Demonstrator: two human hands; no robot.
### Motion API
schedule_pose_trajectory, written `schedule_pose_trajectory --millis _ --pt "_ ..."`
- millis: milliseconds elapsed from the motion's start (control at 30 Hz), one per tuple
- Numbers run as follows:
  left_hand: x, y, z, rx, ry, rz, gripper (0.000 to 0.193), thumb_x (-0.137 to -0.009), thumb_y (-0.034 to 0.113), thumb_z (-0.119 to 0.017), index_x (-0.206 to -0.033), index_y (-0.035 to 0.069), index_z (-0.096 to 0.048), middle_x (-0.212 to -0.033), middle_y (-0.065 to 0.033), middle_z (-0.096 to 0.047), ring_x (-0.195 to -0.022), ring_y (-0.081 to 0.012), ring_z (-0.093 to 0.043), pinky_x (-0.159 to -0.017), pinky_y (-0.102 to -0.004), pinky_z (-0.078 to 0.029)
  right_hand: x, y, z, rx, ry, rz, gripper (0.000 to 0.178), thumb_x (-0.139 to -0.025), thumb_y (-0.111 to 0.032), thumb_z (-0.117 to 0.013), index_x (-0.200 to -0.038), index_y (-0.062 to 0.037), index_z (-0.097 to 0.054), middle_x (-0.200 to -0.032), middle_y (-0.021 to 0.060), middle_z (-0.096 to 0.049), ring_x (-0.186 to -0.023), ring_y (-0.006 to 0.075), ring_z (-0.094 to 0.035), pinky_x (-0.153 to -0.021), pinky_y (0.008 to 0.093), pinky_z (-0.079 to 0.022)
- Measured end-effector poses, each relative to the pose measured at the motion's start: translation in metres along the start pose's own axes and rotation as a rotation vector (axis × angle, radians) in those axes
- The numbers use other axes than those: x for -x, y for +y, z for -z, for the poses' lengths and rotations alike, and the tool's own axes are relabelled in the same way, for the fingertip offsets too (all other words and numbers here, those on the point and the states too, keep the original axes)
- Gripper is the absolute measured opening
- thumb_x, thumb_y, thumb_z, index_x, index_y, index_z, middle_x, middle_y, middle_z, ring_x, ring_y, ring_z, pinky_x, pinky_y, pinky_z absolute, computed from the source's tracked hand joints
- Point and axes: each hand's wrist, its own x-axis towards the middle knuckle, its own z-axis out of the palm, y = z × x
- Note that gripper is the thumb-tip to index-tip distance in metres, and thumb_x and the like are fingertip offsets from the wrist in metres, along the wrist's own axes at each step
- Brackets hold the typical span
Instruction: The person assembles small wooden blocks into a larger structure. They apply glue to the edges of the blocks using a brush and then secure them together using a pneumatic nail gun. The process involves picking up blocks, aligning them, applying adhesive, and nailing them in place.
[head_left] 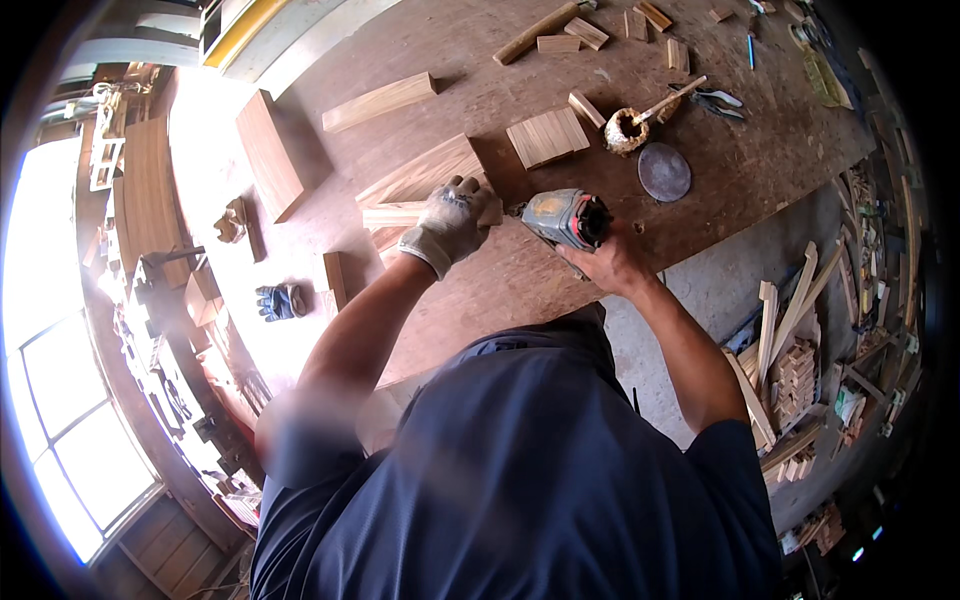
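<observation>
My left hand [452,222], in a pale work glove, is closed over the end of a light wooden piece [392,215]. Beside and beneath that piece lie wider striped boards [425,170], partly hidden by the glove. In my bare right hand [615,265] is a grey and yellowish handheld power tool [555,215] with a black and red end; its exact kind is unclear. The tool's narrow nose points left toward the gloved fingers and the wood, and I cannot tell whether it touches.
Around them on the brown workbench [400,345] are a square wood block [548,138], a glue-crusted pot with a brush [627,132], a round dark disc [665,172], pliers [720,100], a long block [380,102] and a dark glove [281,302]. Timber offcuts [795,385] are stacked at right.
</observation>
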Motion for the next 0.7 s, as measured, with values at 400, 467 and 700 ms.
schedule_pose_trajectory --millis 400,467,700 --pt "0.006 0.015 0.017 -0.092 -0.058 0.044 0.054 -0.083 0.019 -0.079 -0.134 0.007 -0.065 -0.130 -0.0151 -0.065 -0.121 -0.0360 -0.059 -0.100 -0.0480 -0.051 -0.003 -0.032 0.029 -0.170 0.048 0.008 0.043 -0.089 -0.013 -0.083 -0.126 0.0032 -0.070 -0.119 0.0166 -0.077 -0.110 0.0255 -0.074 -0.097 0.0379 -0.056" --pt "0.009 0.016 0.014 -0.127 -0.036 0.037 0.050 -0.089 0.017 -0.072 -0.137 0.005 -0.064 -0.130 -0.0155 -0.065 -0.121 -0.0354 -0.059 -0.099 -0.0479 -0.051 -0.011 -0.051 0.040 -0.127 0.009 -0.027 0.041 -0.089 -0.013 -0.083 -0.125 0.0032 -0.070 -0.118 0.0165 -0.077 -0.108 0.0253 -0.074 -0.096 0.0378 -0.056" --pt "-0.006 0.039 -0.003 -0.276 -0.067 0.082 0.028 -0.097 0.012 -0.056 -0.120 0.000 -0.066 -0.113 -0.0151 -0.072 -0.109 -0.0315 -0.066 -0.090 -0.0439 -0.052 -0.060 -0.103 0.064 0.072 -0.068 -0.103 0.034 -0.090 -0.015 -0.082 -0.119 0.0007 -0.074 -0.105 0.0123 -0.080 -0.093 0.0195 -0.074 -0.086 0.0368 -0.058"
